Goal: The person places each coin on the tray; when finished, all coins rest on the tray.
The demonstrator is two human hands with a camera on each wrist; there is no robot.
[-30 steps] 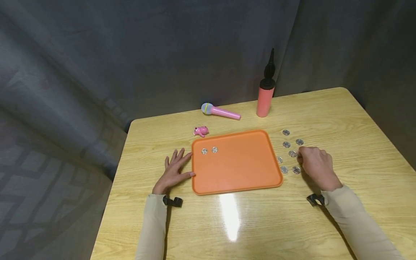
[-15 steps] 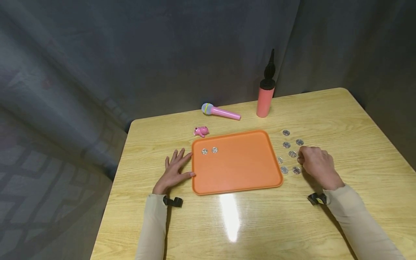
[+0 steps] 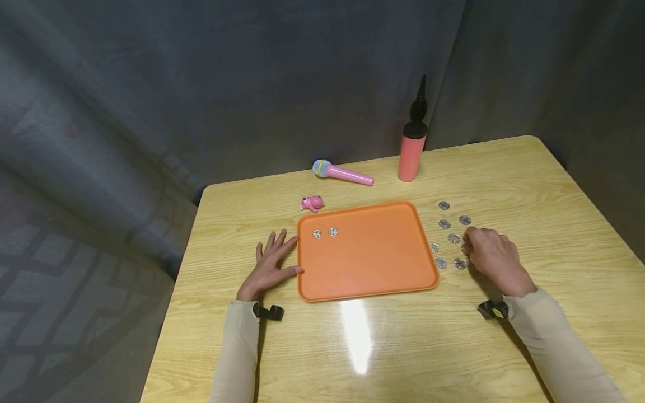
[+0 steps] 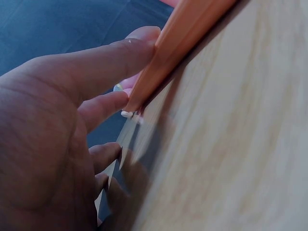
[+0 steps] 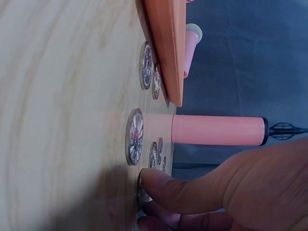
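My left hand [image 3: 268,270] lies beside the left edge of the orange tray [image 3: 370,263], fingers spread, with thumb and index fingertip touching its rim; the left wrist view shows the thumb [image 4: 143,36] at the rim. Inside the tray, near its far left corner, are two silver coins [image 3: 325,233] with a ray pattern. Right of the tray, my right hand [image 3: 491,254] is down at the table. Its thumb [image 5: 159,182] and fingers pinch a coin [image 5: 140,192], mostly hidden behind the thumb, which is still at the tabletop. Several other coins [image 3: 444,224] lie around it.
A pink balloon pump [image 3: 411,157] with a black top stands behind the tray's right side. A toy microphone [image 3: 347,174] and a small pink animal figure [image 3: 313,203] lie beyond the tray. Dark curtains [image 3: 302,84] hang around the wooden table [image 3: 418,347].
My right wrist has shifted very slightly to the right, with the fingers staying at the same coin. The left hand, tray and other coins have not moved.
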